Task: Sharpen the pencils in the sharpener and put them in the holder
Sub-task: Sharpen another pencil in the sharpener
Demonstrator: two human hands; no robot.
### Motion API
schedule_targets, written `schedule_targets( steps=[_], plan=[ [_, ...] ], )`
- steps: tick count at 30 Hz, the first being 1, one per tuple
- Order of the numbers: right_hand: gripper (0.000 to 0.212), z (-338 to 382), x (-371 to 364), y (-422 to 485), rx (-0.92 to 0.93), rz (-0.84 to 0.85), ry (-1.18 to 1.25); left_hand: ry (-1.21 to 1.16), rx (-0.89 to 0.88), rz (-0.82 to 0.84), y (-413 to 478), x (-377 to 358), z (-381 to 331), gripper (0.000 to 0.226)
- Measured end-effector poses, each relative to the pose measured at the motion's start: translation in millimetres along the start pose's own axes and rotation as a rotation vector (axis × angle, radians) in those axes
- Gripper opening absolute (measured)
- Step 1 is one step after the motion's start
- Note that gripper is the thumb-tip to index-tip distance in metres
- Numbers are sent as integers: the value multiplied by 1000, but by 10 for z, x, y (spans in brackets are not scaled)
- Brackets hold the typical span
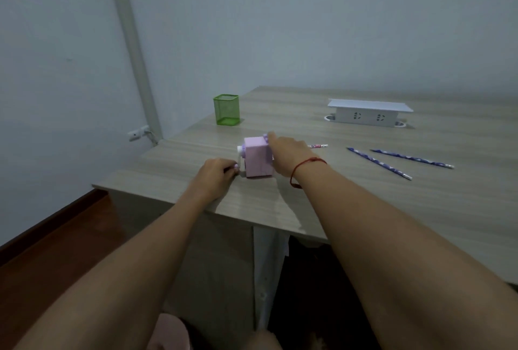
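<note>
While standing between the two hands, the lilac sharpener (258,160) is sitting upright on the desk (364,209). Left hand (217,174) is pinching the crank knob (236,166) with curled fingers. Right hand (288,156) is clasping the sharpener's far side, forefinger lying over its top. One pencil (318,146) is poking out just past the right hand, probably lodged in the sharpener; the junction is hidden. Two blue pencils (378,163) are lying well right of that hand. Green mesh holder (226,110) is standing beyond the left hand.
</note>
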State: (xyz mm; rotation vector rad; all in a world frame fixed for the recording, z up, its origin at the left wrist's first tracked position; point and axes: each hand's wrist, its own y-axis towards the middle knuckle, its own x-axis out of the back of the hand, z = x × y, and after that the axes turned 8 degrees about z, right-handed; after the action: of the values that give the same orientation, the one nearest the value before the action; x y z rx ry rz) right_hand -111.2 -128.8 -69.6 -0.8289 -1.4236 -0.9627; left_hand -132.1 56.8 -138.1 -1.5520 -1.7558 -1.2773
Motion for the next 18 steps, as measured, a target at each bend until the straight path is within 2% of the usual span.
schedule_targets(
  steps=[4, 5, 10, 11, 15, 18],
  plan=[
    [46, -76, 71, 4, 43, 54, -58, 66, 13, 101, 60, 80, -21, 14],
    [46, -93, 79, -15, 57, 53, -74, 64, 11, 91, 83, 118, -48, 17],
    [40, -187, 13, -4, 81, 22, -113, -57, 29, -325, 373, 332, -430, 30],
    [40, -206, 15, 28, 79, 21, -124, -84, 18, -327, 443, 352, -544, 31],
    [41, -221, 73, 67, 87, 10, -190, -45, 31, -107, 521, 91, -776, 38],
    [37, -210, 77, 53, 133, 4, -274, -4, 78, -148, 476, -62, -685, 36]
  ],
)
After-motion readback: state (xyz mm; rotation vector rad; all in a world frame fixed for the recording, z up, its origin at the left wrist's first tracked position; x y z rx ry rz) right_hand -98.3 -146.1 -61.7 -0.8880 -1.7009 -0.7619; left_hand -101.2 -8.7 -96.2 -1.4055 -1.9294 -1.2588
